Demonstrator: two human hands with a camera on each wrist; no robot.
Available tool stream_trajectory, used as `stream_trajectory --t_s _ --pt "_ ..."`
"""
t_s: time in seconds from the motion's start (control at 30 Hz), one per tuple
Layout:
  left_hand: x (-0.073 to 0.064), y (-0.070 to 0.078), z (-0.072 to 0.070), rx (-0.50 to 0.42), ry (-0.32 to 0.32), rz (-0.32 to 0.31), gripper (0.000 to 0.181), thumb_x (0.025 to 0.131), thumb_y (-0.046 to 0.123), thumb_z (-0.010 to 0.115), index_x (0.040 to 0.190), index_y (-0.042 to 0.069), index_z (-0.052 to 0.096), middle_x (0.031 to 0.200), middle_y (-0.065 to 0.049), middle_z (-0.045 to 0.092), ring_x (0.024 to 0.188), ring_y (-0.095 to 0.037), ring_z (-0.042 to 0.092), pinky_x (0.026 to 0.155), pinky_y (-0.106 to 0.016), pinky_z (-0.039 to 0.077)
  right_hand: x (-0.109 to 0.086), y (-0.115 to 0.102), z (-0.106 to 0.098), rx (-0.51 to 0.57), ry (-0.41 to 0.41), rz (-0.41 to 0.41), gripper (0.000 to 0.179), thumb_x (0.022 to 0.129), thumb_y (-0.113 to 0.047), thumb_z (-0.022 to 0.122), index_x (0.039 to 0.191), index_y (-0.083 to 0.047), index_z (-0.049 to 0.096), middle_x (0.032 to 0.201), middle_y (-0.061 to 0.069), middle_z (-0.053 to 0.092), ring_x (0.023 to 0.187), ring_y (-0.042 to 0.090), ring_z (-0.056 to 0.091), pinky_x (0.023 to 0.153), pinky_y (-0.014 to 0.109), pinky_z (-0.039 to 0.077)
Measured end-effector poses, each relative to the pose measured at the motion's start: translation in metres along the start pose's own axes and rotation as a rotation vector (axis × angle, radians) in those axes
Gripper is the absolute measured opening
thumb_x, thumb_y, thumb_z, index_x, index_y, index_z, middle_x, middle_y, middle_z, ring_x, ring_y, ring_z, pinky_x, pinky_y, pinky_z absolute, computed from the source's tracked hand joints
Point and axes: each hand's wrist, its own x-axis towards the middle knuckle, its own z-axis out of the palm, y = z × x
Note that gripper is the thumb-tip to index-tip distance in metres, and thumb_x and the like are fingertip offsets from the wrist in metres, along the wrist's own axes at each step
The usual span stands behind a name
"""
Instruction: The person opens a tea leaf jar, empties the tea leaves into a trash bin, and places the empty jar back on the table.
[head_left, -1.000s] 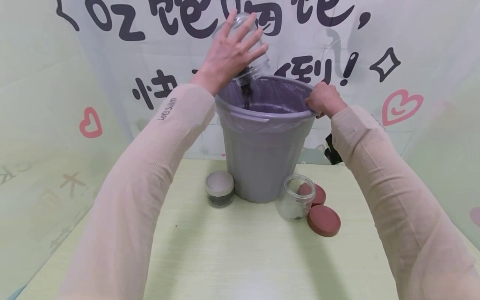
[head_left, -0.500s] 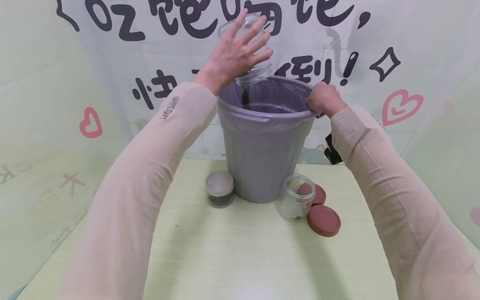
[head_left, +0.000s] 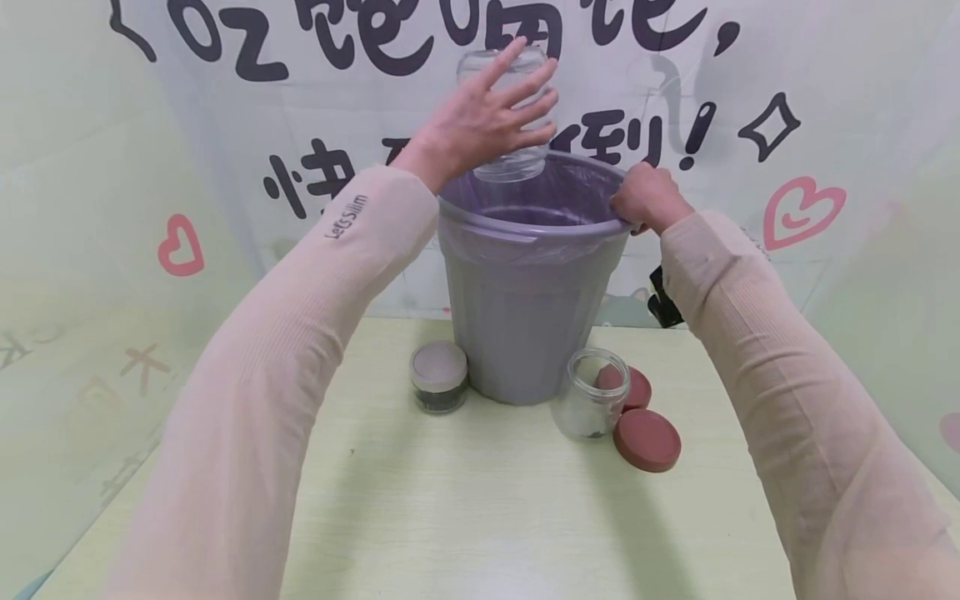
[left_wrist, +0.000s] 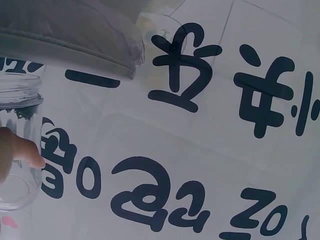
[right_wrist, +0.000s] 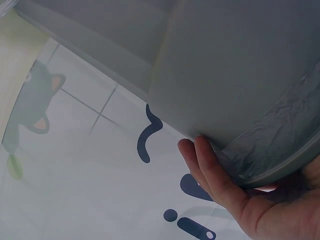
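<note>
At upper centre, the left hand [head_left: 498, 112], fingers spread, grips one upturned clear cylindrical jar [head_left: 517, 164] over one round grey-purple plastic bin [head_left: 528, 317]; the right hand [head_left: 651, 196] clamps its fingers on the bin's rim. Lower centre: one lidless clear jar [head_left: 588, 418], two round red lids [head_left: 647, 440], one grey-lidded jar [head_left: 440, 379]

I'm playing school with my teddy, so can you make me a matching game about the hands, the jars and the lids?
1. Left hand
2. Right hand
3. Grey-lidded jar
4. Loose lids

A. red
B. gripping the rim of the lined bin
C. on the table, left of the bin
D. holding an upside-down clear jar

Pairs: 1-D, 2-B, 3-C, 4-A
</note>
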Motion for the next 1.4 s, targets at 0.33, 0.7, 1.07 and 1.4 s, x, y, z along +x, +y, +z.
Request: stream_trajectory --t_s 0.33,0.7,1.07,1.4 --pt "0.003 0.004 0.000 0.123 0.020 0.219 0.079 0.073 -0.011 0.059 0.137 0.022 0.028 0.143 -0.008 0.027 0.133 -0.028 0.015 0.106 -0.051 0.011 0.001 0.000 -0.002 0.001 -0.011 0.012 0.035 0.081 -0.008 0.038 0.104 0.017 0.048 0.108 0.034 0.052 0.037 0.008 0.052 0.044 0.020 0.048" --pt "0.005 0.015 0.003 0.173 0.067 0.379 0.068 0.074 -0.004 0.061 0.133 0.020 0.036 0.142 -0.006 0.030 0.133 -0.026 0.016 0.106 -0.048 0.013 0.000 0.000 -0.003 0.012 0.000 0.007 0.034 0.081 -0.007 0.038 0.102 0.016 0.049 0.107 0.033 0.053 0.038 0.009 0.053 0.043 0.020 0.047" --pt "0.006 0.020 0.003 0.068 0.035 0.440 0.074 0.073 -0.005 0.062 0.134 0.023 0.033 0.142 -0.007 0.029 0.132 -0.028 0.017 0.106 -0.050 0.012 0.001 -0.001 0.000 0.019 -0.009 0.018 0.039 0.082 -0.009 0.038 0.109 0.019 0.044 0.103 0.033 0.055 0.036 0.008 0.051 0.043 0.020 0.047" --pt "0.003 0.016 0.006 -0.167 0.015 0.364 0.073 0.074 -0.010 0.057 0.134 0.022 0.031 0.139 -0.013 0.032 0.131 -0.035 0.019 0.105 -0.053 0.014 0.001 -0.001 0.000 0.043 -0.013 0.034 0.041 0.082 -0.008 0.037 0.112 0.019 0.042 0.108 0.035 0.051 0.037 0.009 0.052 0.043 0.021 0.048"
